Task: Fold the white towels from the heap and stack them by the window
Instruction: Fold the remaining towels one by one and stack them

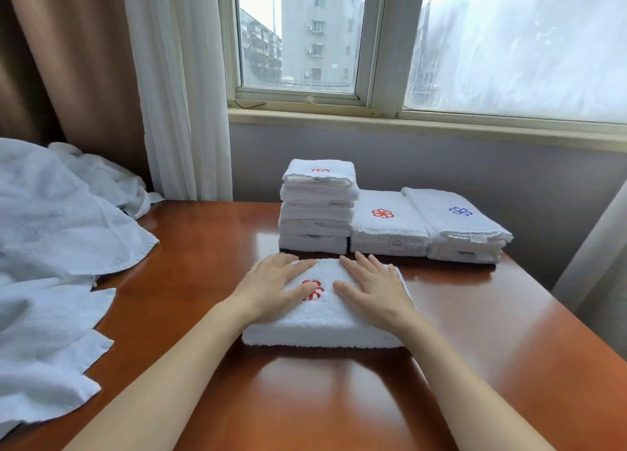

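A folded white towel (pixel 322 325) with a red embroidered mark lies on the wooden table (pixel 339 399) in front of me. My left hand (pixel 274 281) presses flat on its left half, fingers straight. My right hand (pixel 373 284) lies flat on its right half, fingers spread. Behind it, towards the window (pixel 298 43), stand three stacks of folded towels: a tall one (pixel 317 209), a lower one with a red mark (pixel 388 226), and one with a blue mark (pixel 461 226). The heap of unfolded white towels (pixel 51 247) covers the table's left side.
A brown curtain (pixel 68 60) and a white sheer curtain (pixel 176 87) hang at the back left. The windowsill (pixel 407 125) runs above the stacks. Bare table surface lies near me and to the right, up to the right edge.
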`<state>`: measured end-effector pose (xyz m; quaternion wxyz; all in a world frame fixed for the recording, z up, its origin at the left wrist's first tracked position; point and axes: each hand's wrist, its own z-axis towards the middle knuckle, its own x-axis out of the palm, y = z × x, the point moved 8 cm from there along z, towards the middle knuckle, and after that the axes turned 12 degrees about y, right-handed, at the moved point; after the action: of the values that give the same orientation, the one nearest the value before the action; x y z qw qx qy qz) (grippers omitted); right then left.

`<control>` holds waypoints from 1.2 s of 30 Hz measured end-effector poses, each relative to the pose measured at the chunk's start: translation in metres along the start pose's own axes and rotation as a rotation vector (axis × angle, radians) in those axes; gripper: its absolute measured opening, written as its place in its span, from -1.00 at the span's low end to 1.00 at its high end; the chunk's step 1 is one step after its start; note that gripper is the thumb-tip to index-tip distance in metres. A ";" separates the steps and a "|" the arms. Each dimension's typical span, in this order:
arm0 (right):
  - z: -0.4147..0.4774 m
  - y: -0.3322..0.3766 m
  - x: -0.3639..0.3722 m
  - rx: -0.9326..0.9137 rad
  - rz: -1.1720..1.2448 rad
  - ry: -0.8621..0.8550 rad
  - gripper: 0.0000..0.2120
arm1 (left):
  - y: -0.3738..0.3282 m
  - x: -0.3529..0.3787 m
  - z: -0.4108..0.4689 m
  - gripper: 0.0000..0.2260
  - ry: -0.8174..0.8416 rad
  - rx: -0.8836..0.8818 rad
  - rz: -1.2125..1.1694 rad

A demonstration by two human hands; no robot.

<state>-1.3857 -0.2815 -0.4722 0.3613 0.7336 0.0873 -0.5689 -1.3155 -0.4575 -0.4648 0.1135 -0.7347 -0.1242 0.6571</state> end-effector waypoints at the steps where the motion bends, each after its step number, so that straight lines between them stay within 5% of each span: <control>1: -0.002 0.001 -0.003 -0.023 0.023 -0.027 -0.45 | -0.001 0.001 -0.002 -0.49 0.002 -0.017 0.019; 8: -0.062 0.007 -0.028 -0.172 0.181 -0.575 -0.74 | -0.006 0.009 -0.036 -0.46 0.002 -0.227 0.168; 15: -0.092 0.006 -0.023 -0.060 0.375 -0.578 -0.55 | -0.015 0.003 -0.081 -0.32 0.130 -0.474 0.372; 21: -0.087 0.024 0.006 0.039 0.800 -0.182 -0.33 | -0.044 0.003 -0.113 -0.31 0.129 -0.412 0.524; 25: -0.092 0.027 0.012 0.096 0.837 -0.036 -0.26 | -0.041 -0.004 -0.128 -0.43 0.103 -0.360 0.247; 29: -0.100 0.027 0.014 0.158 0.881 0.089 -0.36 | -0.028 0.001 -0.128 -0.55 0.148 -0.333 -0.307; 32: -0.107 0.031 0.017 0.174 0.890 0.206 -0.72 | -0.027 0.010 -0.127 -0.38 0.212 -0.288 -0.653; 36: -0.113 0.026 0.025 0.133 1.022 0.256 -0.66 | -0.030 0.022 -0.131 -0.06 0.339 -0.187 -0.949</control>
<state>-1.2763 -0.2365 -0.4726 0.5315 0.7676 -0.2744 -0.2305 -1.1842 -0.4224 -0.4612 0.3514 -0.7009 -0.4822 0.3909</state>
